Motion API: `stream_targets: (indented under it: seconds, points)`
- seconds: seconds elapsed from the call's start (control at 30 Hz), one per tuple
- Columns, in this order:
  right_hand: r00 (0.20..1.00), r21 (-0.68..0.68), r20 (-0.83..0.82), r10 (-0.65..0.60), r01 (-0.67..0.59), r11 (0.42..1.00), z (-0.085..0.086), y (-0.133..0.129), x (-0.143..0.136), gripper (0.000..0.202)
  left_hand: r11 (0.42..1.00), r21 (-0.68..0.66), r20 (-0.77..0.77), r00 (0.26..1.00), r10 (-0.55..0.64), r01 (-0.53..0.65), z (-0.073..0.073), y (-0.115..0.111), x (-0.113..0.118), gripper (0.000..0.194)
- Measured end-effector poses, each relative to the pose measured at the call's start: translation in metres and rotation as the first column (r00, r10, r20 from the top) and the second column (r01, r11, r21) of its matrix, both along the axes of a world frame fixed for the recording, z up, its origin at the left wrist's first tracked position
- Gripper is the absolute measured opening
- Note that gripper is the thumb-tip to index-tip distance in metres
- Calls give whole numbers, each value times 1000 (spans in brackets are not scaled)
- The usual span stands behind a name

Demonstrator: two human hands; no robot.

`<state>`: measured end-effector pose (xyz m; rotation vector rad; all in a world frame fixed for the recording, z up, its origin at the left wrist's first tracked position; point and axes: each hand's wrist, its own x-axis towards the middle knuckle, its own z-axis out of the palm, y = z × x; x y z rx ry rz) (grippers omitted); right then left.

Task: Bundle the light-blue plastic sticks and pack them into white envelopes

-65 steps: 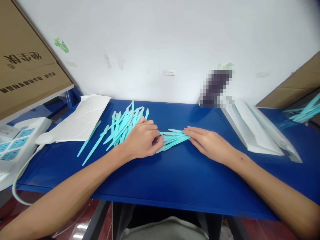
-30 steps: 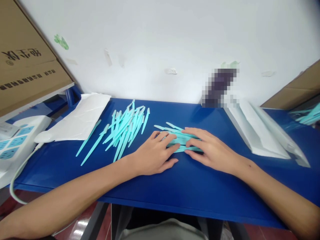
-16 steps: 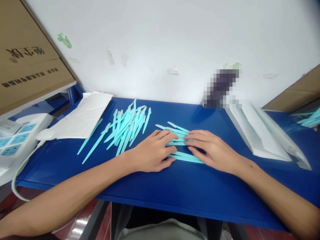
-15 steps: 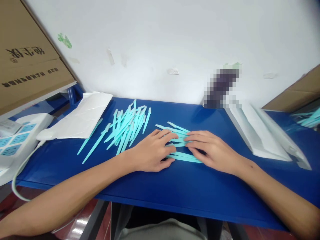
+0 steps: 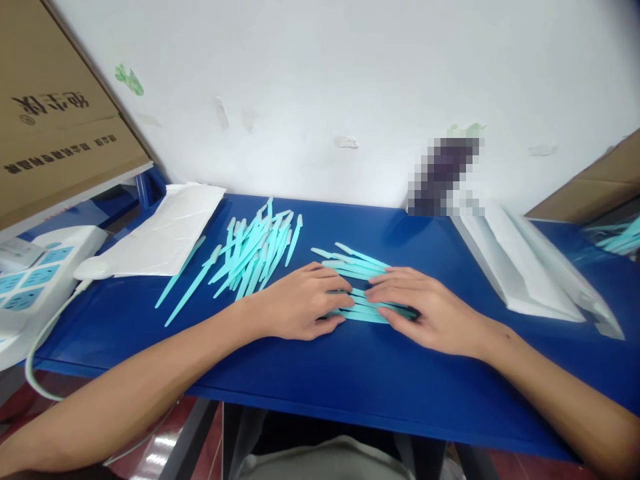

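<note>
Sticks (image 5: 369, 310), partly lined up, lie on a blue table (image 5: 310, 373) beneath left hand (image 5: 305, 303) at nine o'clock and right hand (image 5: 425, 307) at three, both loosely spread; a pile (image 5: 253, 247) (two strays (image 5: 193, 288) beside it) at ten looks not yet straightened.

A scuffed white wall (image 5: 300, 80), dotted with a torn green patch (image 5: 129, 80) and pale marks, rises behind a smooth blue tabletop (image 5: 310, 380) with dark grey legs (image 5: 197, 433). Below, glossy dark-red floor tiles (image 5: 215, 441) catch a bright white reflection (image 5: 161, 445). A brown cardboard box (image 5: 65, 67) printed with dark characters stands at the picture's left.
</note>
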<state>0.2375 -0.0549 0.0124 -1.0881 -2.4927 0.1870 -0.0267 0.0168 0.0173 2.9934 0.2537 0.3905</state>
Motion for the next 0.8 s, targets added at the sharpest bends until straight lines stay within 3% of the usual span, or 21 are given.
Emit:
stream_targets:
  seconds: [0.27,0.67,0.8]
  points:
    - [984,32,128,-120,117,993,-4,4,3,35,996,-89,-30,999,-35,32,8,2,-4,20]
    - [996,40,63,-59,56,998,0,2,0,26,998,-68,-25,1000,1,-2,8,7,-7,26]
    - [1000,-1,19,13,-13,1000,3,-1,-2,24,1000,-7,-26,1000,12,-12,8,7,-8,42]
